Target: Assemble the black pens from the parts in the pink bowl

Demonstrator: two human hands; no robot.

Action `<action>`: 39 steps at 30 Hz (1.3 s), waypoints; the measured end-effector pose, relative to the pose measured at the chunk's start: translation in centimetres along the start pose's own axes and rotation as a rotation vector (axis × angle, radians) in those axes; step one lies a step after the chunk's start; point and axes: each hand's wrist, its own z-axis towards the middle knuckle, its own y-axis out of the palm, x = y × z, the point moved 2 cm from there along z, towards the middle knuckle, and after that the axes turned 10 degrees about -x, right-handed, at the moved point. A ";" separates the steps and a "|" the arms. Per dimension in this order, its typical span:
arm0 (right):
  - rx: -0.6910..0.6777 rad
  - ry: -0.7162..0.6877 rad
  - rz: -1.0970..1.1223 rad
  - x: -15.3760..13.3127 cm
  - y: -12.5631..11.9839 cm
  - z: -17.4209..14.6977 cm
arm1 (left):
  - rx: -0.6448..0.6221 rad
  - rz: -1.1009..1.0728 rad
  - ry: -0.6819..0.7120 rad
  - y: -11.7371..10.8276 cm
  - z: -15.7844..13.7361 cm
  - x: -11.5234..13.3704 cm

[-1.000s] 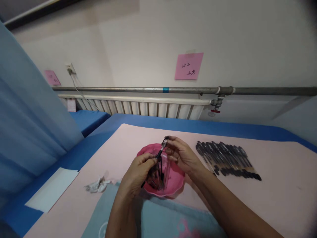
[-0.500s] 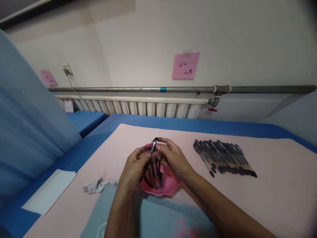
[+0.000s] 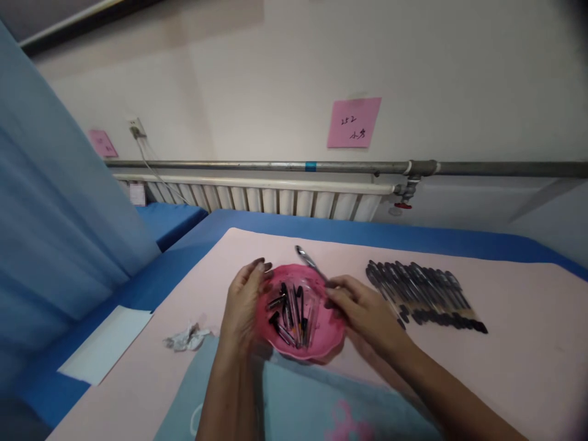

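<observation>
A capped pen (image 3: 313,264) slants up and to the left from my right hand (image 3: 362,309), its lower end pinched between thumb and fingers above the right rim of the pink bowl (image 3: 328,334). At the bowl's left rim is my left hand (image 3: 243,300), open, with dark-smudged fingertips and no object visible in it. Inside the bowl lie clear pen barrels (image 3: 311,321), dark caps (image 3: 274,318) and thin dark pen parts. To the right, a row of assembled pens (image 3: 420,288) lies side by side on the pink sheet (image 3: 519,343).
A crumpled tissue (image 3: 187,338) and a white sheet of paper (image 3: 105,343) lie to the left. Blue-green cloth (image 3: 294,398) spreads before the bowl. Behind the blue bed (image 3: 285,222) runs a radiator (image 3: 275,201); a blue curtain (image 3: 59,184) hangs at left.
My hands have moved apart, uncovering the bowl. The right hand has carried the pen rightward, and the left has let go of it. The view has shifted slightly left.
</observation>
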 end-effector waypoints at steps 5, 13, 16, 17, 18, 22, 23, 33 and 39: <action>0.172 0.092 -0.785 3.3 -5.6 -0.1 | 0.101 0.390 -0.005 -1.6 0.8 -0.6; 0.006 0.203 -1.335 3.7 -5.7 0.0 | -0.074 1.276 0.002 -0.1 0.6 -1.8; 0.017 0.207 -1.365 3.6 -5.9 -0.2 | -0.080 1.250 -0.027 0.2 0.4 -2.1; 0.019 0.212 -1.367 3.6 -6.0 -0.3 | -0.078 1.247 -0.036 0.2 0.4 -2.2; 0.026 0.220 -1.371 3.6 -6.1 -0.3 | -0.076 1.256 -0.048 0.3 0.4 -2.3; 0.044 0.228 -1.411 3.5 -6.2 -0.2 | -0.063 1.331 -0.082 0.0 0.8 -3.0; 0.037 0.227 -1.419 3.5 -6.2 -0.2 | -0.051 1.347 -0.085 -0.1 0.9 -3.2; 0.121 0.076 -1.343 3.2 -5.9 0.0 | -0.078 1.396 -0.063 -0.2 1.4 -1.9; 0.003 -0.382 -0.988 1.5 -2.9 -0.4 | -0.123 0.928 -0.100 -1.4 1.3 -1.4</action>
